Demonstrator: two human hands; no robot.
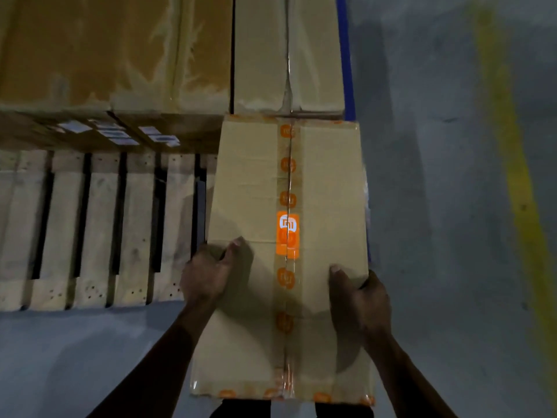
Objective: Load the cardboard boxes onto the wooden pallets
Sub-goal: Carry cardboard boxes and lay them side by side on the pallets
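A long cardboard box sealed with orange-logo tape and an orange sticker fills the middle of the head view. My left hand grips its left edge, thumb on the top face. My right hand grips its right edge, thumb on top too. The box's far end reaches over the right end of the wooden pallet and meets the stacked cardboard boxes loaded at the back. Whether its underside touches the pallet is hidden.
A narrower taped box stands right behind the held one, with a blue strip along its right side. Grey floor lies to the right, crossed by a yellow line. White labels mark the stacked boxes' front.
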